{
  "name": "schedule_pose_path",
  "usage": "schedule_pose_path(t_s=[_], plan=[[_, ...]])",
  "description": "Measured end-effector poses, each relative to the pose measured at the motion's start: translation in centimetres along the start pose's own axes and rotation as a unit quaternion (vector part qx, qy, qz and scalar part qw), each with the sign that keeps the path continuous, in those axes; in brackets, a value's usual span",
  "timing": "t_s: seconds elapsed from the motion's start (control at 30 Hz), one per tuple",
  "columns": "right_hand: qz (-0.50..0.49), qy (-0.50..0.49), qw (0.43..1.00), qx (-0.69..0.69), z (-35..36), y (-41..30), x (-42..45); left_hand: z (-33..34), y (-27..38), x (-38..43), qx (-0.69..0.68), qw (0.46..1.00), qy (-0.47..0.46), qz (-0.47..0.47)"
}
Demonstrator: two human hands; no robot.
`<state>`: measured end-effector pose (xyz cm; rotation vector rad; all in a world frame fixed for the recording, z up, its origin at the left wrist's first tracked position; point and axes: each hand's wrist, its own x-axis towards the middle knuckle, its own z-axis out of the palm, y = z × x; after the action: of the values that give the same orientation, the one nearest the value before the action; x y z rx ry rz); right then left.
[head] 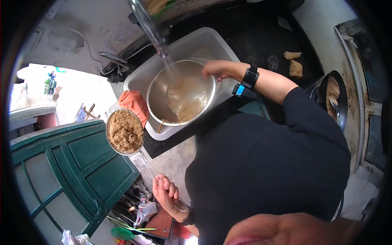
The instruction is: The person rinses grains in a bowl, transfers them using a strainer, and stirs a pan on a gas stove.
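My left hand [167, 193] is closed around the long wire handle of a round mesh strainer [148, 163]. A heap of crumbly brown, moist-looking food [125, 131] fills the strainer, held out beyond the sink's left end. My right hand [216, 69] grips the right side of a metal pot [157, 98] at its rim; the exact hold is partly hidden. The pot tilts over the white sink [203, 38]. Water runs from the chrome faucet [147, 23] into it, and cloudy tan water [186, 99] swirls inside. Brown bits cling near the pot's lower rim.
An orange cloth or bag [133, 102] hangs over the sink's left edge. On the black counter lie a steel scrubber [272, 63] and loofah pieces [295, 68]. A wok [342, 113] holding brown food and a utensil stands right. Left is a green door [104, 171].
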<state>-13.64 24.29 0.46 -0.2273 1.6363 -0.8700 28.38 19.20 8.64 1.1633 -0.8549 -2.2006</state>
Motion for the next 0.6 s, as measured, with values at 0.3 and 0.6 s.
schedule_pose_path(t_s=[0.3, 0.6], plan=[[-0.098, 0.061, 0.992, -0.045, 0.0, -1.4, -0.4, -0.6, 0.6, 1.3, 0.009, 0.999, -0.032, -0.009], [-0.173, 0.077, 0.982, 0.020, 0.1, -0.6, -1.7, -1.4, 0.7, 1.9, 0.014, 0.999, -0.049, -0.012]])
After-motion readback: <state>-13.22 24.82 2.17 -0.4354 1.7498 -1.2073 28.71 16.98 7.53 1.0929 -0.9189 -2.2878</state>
